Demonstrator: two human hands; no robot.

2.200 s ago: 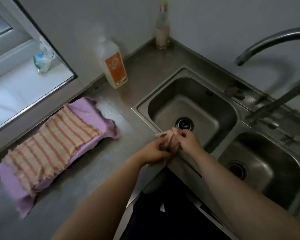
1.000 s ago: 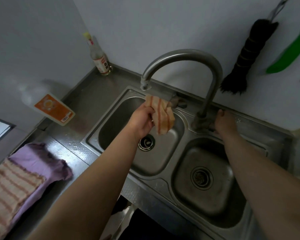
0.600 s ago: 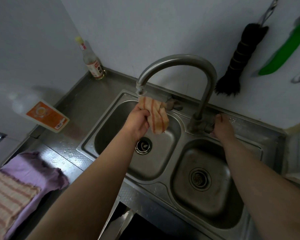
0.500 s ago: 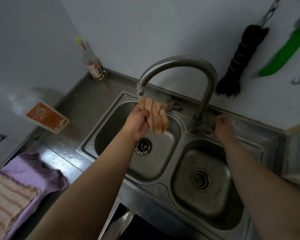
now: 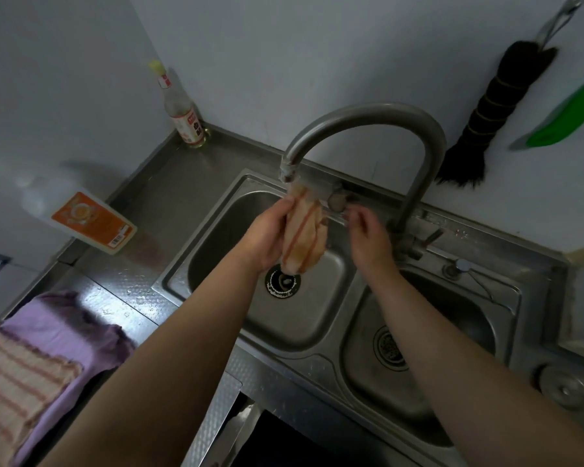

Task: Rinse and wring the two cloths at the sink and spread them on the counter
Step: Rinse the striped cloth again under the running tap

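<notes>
- Head view: our left hand [image 5: 267, 235] grips the striped cloth [image 5: 302, 235] bunched under the faucet [image 5: 368, 119] spout, over the left sink [image 5: 216, 227] basin; bunched folds may rinse unevenly, and runoff may splash the desk [image 5: 129, 291].
- Our right hand [image 5: 368, 237], loosely curled and empty, sits at the cloth's 3 o'clock; half a second ago it held the tap handle.

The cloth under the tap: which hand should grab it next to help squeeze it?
The right hand. It is free and beside the cloth, while the left hand already grips it under the tap.
</notes>
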